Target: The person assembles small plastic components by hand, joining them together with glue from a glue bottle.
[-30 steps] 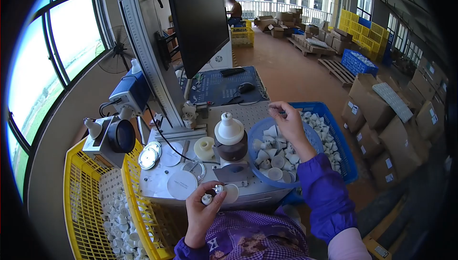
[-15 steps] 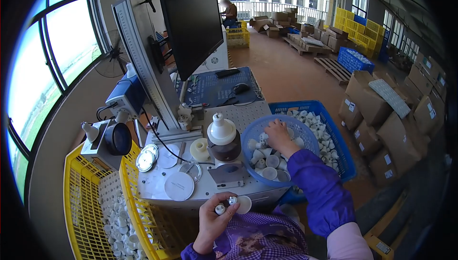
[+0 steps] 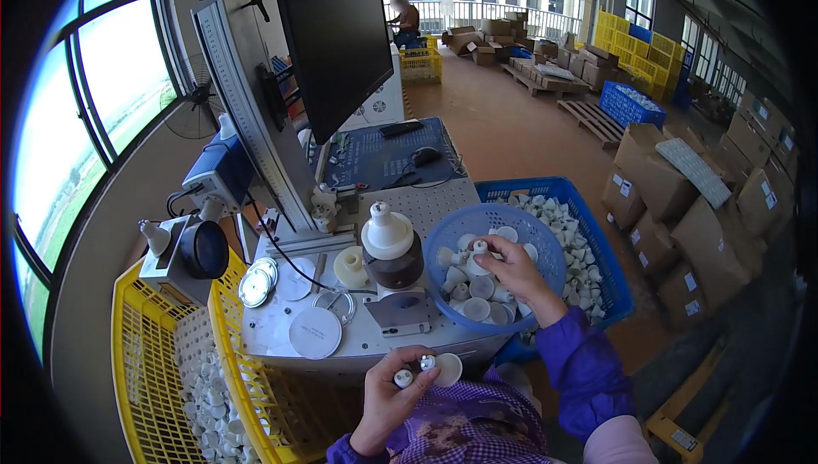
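My left hand (image 3: 394, 396) is low in front of the apron, its fingers wrapped round two white lamp parts (image 3: 428, 363), one with a wide round cup. My right hand (image 3: 511, 270) is over the round blue basket (image 3: 441, 225), gripping a white lamp part (image 3: 480, 248) by its narrow end. Many similar white cups lie in that basket. Left of it, another white lamp part (image 3: 387, 230) stands upright on a dark round fixture (image 3: 394, 270) on the metal bench.
A blue crate (image 3: 615, 281) of white parts is right of the basket, a yellow crate (image 3: 223, 328) at lower left. A monitor (image 3: 336, 55) and a metal column (image 3: 247, 106) rise behind the bench. Cartons (image 3: 652, 170) stand right. A person (image 3: 406, 21) sits far back.
My right hand has drawn back slightly towards me and now shows a white part in its fingers. My left hand has shifted a little right with its parts.
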{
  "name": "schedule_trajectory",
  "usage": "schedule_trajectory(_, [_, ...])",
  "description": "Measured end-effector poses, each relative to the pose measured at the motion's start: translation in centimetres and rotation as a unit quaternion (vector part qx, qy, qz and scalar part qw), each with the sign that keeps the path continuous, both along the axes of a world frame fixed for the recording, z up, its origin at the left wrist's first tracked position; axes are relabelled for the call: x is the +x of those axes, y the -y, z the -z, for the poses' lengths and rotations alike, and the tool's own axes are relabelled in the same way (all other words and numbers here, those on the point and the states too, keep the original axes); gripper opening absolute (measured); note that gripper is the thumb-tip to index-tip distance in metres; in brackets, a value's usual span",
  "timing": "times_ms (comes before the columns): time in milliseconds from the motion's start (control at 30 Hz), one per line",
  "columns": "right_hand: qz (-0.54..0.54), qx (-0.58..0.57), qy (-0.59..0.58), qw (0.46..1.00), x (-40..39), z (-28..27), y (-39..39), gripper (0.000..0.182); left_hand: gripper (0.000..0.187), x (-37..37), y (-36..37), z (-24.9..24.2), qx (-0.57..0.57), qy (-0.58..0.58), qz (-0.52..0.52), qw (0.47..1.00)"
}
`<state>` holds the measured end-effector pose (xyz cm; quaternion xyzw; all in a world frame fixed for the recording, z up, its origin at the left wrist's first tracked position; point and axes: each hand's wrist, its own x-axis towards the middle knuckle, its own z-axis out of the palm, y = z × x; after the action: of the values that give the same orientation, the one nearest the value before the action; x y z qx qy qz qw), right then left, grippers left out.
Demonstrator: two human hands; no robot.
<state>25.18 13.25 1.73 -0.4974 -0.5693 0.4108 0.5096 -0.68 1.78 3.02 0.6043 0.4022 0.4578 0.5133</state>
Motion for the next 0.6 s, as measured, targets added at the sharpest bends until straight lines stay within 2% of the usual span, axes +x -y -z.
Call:
schedule_trajectory(67, [-0.012, 0.0, -0.037, 0.999, -0.4, -0.4, 0.8, 0.023, 0.023, 0.0, 0.1, 0.0, 0.005, -0.001, -0.001, 1.0])
schedule_trajectory(300, [-0.017, 0.017, -0.058, 0.998, -1.1, -0.2, 2.6, 0.018, 0.021, 0.0, 0.0, -0.4, -0.014, 0.006, -0.011, 1.0])
schedule_trajectory(500, [0.014, 0.0, -0.104, 0.995, -1.5, 1.1, 3.3, 0.018, 0.022, 0.0, -0.5, -1.9, 0.034, 0.025, -0.019, 0.999])
schedule_trajectory(600, [0.016, -0.011, -0.088, 0.996, -1.5, 1.3, 3.3, 0.019, 0.024, 0.0, -1.1, -2.8, 0.057, 0.003, -0.046, 0.997])
